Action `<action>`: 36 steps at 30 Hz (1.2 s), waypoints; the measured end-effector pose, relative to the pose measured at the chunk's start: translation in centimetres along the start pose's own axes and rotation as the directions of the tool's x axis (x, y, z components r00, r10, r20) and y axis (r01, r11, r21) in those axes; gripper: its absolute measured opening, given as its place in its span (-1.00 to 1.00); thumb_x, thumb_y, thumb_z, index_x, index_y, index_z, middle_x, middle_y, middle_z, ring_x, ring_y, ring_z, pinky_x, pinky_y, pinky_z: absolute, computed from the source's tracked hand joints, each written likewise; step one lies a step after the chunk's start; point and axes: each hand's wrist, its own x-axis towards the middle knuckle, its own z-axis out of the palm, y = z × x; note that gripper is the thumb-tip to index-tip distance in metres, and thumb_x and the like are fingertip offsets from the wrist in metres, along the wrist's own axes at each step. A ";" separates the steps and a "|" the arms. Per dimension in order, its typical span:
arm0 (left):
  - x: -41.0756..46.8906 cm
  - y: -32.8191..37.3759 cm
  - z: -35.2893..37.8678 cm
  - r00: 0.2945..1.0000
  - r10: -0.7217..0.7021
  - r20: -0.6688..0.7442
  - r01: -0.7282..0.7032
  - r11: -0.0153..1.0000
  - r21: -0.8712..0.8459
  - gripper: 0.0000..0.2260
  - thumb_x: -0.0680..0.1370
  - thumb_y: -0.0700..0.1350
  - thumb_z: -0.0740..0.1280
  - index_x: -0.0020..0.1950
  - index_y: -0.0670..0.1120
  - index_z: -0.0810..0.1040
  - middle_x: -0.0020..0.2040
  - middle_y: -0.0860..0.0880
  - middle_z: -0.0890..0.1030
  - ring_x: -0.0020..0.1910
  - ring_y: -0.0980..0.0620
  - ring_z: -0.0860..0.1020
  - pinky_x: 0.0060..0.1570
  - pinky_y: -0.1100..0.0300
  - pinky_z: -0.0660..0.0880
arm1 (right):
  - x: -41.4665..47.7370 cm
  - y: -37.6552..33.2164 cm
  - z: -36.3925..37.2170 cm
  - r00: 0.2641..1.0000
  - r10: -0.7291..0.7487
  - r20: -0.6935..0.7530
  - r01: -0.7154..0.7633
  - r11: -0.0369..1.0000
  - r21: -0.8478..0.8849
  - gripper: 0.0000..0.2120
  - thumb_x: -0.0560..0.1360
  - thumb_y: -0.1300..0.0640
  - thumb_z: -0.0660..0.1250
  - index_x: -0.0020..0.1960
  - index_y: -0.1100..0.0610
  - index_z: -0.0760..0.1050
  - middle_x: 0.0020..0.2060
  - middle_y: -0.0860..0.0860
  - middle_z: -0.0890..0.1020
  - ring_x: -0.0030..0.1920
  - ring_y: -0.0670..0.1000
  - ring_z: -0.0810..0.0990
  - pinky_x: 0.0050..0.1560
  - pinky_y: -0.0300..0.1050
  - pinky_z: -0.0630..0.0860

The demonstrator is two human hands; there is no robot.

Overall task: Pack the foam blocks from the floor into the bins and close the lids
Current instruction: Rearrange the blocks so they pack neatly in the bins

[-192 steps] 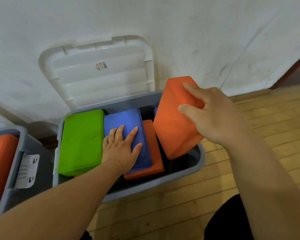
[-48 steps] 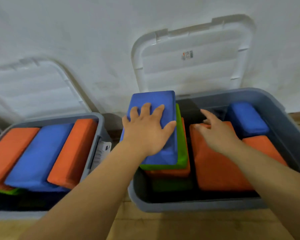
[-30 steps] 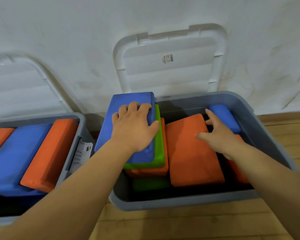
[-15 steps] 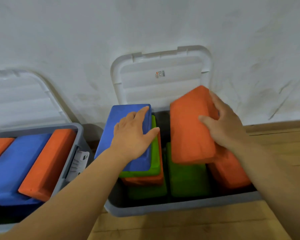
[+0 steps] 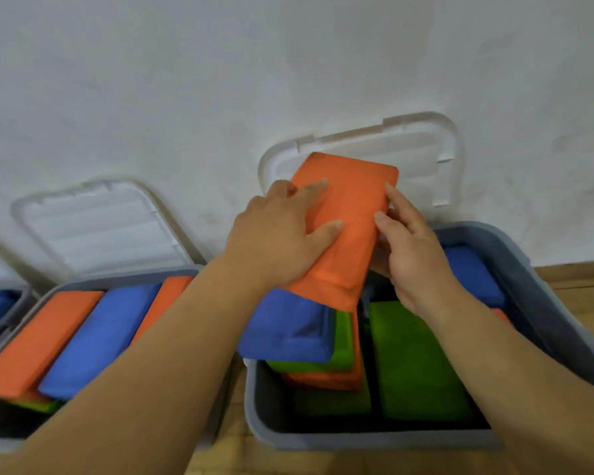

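Both hands hold an orange foam block (image 5: 348,214), tilted, above the left side of the right grey bin (image 5: 357,440). My left hand (image 5: 282,234) lies flat on its top face. My right hand (image 5: 408,248) grips its right edge. Under the block sits a stack: a blue block (image 5: 288,327), a green block (image 5: 343,341) and an orange one (image 5: 326,378). Another green block (image 5: 415,358) lies lower in the bin's middle, and a blue block (image 5: 470,272) at its far right. The bin's white lid (image 5: 422,156) leans open against the wall.
A second grey bin (image 5: 127,279) to the left holds orange and blue blocks side by side; its white lid (image 5: 93,221) also leans open on the wall. A third bin's corner (image 5: 0,303) shows at far left. Wooden floor (image 5: 590,303) lies to the right.
My right hand lifted the orange block out of the bin's middle and swung it left over the blue-topped stack. My left hand left the blue block and now presses on the orange one.
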 end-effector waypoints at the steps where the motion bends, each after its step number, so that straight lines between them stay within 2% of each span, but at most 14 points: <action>1: -0.3 -0.7 0.4 0.999 -0.023 0.032 0.022 0.999 0.025 -0.37 0.55 0.43 0.11 0.59 0.28 0.18 0.49 -0.06 0.32 0.33 -0.25 0.44 0.34 -0.15 0.40 | 0.3 0.8 0.5 1.000 0.008 0.020 -0.007 1.000 -0.026 -0.54 0.65 0.20 0.28 0.46 -0.20 0.42 0.13 -0.23 0.60 0.10 -0.10 0.65 0.18 0.08 0.62; 3: -0.7 -1.6 1.9 0.991 -0.100 0.092 0.093 0.993 0.075 -0.37 0.55 0.44 0.09 0.58 0.25 0.20 0.50 -0.09 0.30 0.38 -0.27 0.38 0.38 -0.18 0.35 | 0.9 2.8 1.0 0.999 -0.019 0.040 0.027 0.977 -0.213 -0.47 0.60 0.10 0.37 0.48 -0.27 0.32 0.12 -0.29 0.61 0.20 -0.13 0.61 0.32 0.05 0.52; 5: -0.8 -2.3 3.6 0.980 -0.166 0.112 0.156 0.983 0.095 -0.39 0.59 0.39 0.08 0.58 0.15 0.25 0.52 -0.12 0.29 0.46 -0.25 0.29 0.43 -0.20 0.27 | 1.7 4.7 1.3 0.995 -0.029 0.096 0.066 0.909 -0.412 -0.25 0.53 -0.02 0.44 0.59 -0.23 0.13 0.14 -0.26 0.60 0.23 -0.16 0.58 0.32 -0.09 0.45; 6: -0.7 -2.5 4.3 0.977 -0.184 0.103 0.177 0.981 0.075 -0.39 0.60 0.38 0.08 0.57 0.11 0.27 0.52 -0.12 0.30 0.48 -0.24 0.27 0.44 -0.20 0.24 | 2.3 5.5 1.2 0.995 -0.015 0.098 0.056 0.901 -0.429 -0.21 0.50 -0.06 0.45 0.61 -0.19 0.12 0.13 -0.21 0.61 0.21 -0.15 0.59 0.29 -0.13 0.45; 9: 0.0 -2.8 5.1 0.981 -0.156 0.111 0.153 0.988 0.033 -0.36 0.57 0.43 0.04 0.59 0.20 0.20 0.55 -0.15 0.28 0.50 -0.24 0.25 0.46 -0.22 0.21 | 4.3 8.2 -1.6 0.998 -0.028 -0.053 0.003 0.906 -0.423 -0.36 0.44 -0.11 0.38 0.50 -0.12 0.34 0.02 -0.09 0.63 0.14 -0.01 0.62 0.23 -0.06 0.51; 11: 0.3 -2.7 5.2 0.981 -0.123 0.150 0.118 0.992 0.042 -0.34 0.52 0.49 -0.01 0.60 0.32 0.10 0.56 -0.17 0.25 0.51 -0.26 0.23 0.47 -0.24 0.18 | 5.2 10.3 -5.0 0.996 -0.015 -0.086 -0.044 0.761 -0.647 -0.51 0.50 -0.08 0.41 0.40 -0.06 0.42 0.10 -0.01 0.64 0.20 0.10 0.60 0.25 0.04 0.50; 14: 0.7 -2.7 5.1 0.975 -0.135 0.179 0.128 0.990 0.052 -0.36 0.51 0.52 -0.02 0.57 0.38 0.11 0.59 -0.15 0.20 0.53 -0.26 0.18 0.49 -0.24 0.14 | 5.5 13.1 -9.0 0.965 0.262 -0.030 -0.136 0.398 -0.907 -0.40 0.50 -0.07 0.46 0.48 -0.03 0.37 0.36 0.10 0.54 0.33 0.17 0.52 0.33 0.04 0.46; 16: 0.7 -2.5 5.2 0.971 -0.145 0.188 0.138 0.989 0.050 -0.38 0.52 0.52 -0.02 0.56 0.39 0.12 0.61 -0.13 0.18 0.55 -0.25 0.15 0.50 -0.24 0.12 | 5.6 14.0 -9.4 0.896 0.445 -0.007 -0.139 0.266 -0.954 -0.24 0.48 -0.15 0.48 0.57 0.00 0.26 0.48 0.13 0.43 0.41 0.21 0.45 0.38 0.05 0.42; 18: 0.7 -2.1 5.1 0.970 -0.144 0.195 0.134 0.989 0.061 -0.39 0.52 0.51 -0.02 0.56 0.39 0.12 0.61 -0.12 0.17 0.55 -0.25 0.14 0.51 -0.24 0.11 | 5.9 14.3 -9.1 0.845 0.535 0.021 -0.096 0.190 -0.977 -0.17 0.47 -0.25 0.44 0.61 -0.01 0.19 0.49 0.14 0.42 0.40 0.22 0.45 0.36 0.05 0.43; 21: 0.5 -2.0 5.0 0.971 -0.142 0.190 0.133 0.989 0.062 -0.39 0.53 0.50 -0.02 0.57 0.38 0.13 0.60 -0.12 0.18 0.55 -0.25 0.14 0.50 -0.24 0.11 | 6.1 14.3 -9.5 0.825 0.565 -0.010 -0.039 0.039 -0.998 -0.16 0.50 -0.31 0.37 0.63 -0.06 0.09 0.54 0.11 0.34 0.46 0.23 0.39 0.40 0.06 0.38; 25: 0.3 -2.7 4.9 0.972 -0.141 0.187 0.137 0.990 0.037 -0.40 0.55 0.49 -0.01 0.57 0.38 0.13 0.61 -0.13 0.17 0.56 -0.25 0.13 0.51 -0.22 0.10 | 5.5 13.4 -9.8 0.832 0.553 -0.053 0.065 -0.191 -0.979 -0.18 0.52 -0.31 0.29 0.65 -0.16 -0.02 0.59 0.05 0.22 0.55 0.19 0.22 0.49 0.24 0.21; 31: 0.0 -3.2 5.4 0.982 -0.120 0.147 0.118 0.993 0.026 -0.39 0.54 0.50 -0.03 0.57 0.37 0.15 0.60 -0.13 0.19 0.54 -0.26 0.15 0.48 -0.23 0.11 | 5.0 10.9 -8.4 0.843 0.536 -0.034 0.105 -0.225 -0.969 -0.06 0.35 -0.23 0.47 0.60 -0.26 0.05 0.50 0.06 0.28 0.45 0.21 0.36 0.47 0.32 0.17; 34: -0.1 -3.3 5.4 0.984 -0.122 0.134 0.123 0.992 0.001 -0.38 0.52 0.51 -0.03 0.55 0.37 0.18 0.60 -0.10 0.21 0.54 -0.25 0.17 0.49 -0.22 0.12 | 5.4 8.4 -7.9 0.839 0.542 0.045 0.155 -0.159 -0.975 -0.09 0.37 -0.13 0.53 0.59 -0.24 0.13 0.44 0.09 0.34 0.24 0.16 0.54 0.21 0.05 0.52; 36: -0.5 -3.3 5.3 0.986 -0.114 0.123 0.116 0.993 -0.007 -0.36 0.49 0.51 -0.05 0.55 0.36 0.20 0.59 -0.09 0.23 0.54 -0.23 0.18 0.50 -0.21 0.13 | 5.5 6.6 -7.8 0.820 0.563 0.101 0.225 -0.155 -0.962 -0.11 0.37 -0.07 0.55 0.59 -0.21 0.19 0.47 0.06 0.37 0.27 0.13 0.54 0.19 -0.02 0.54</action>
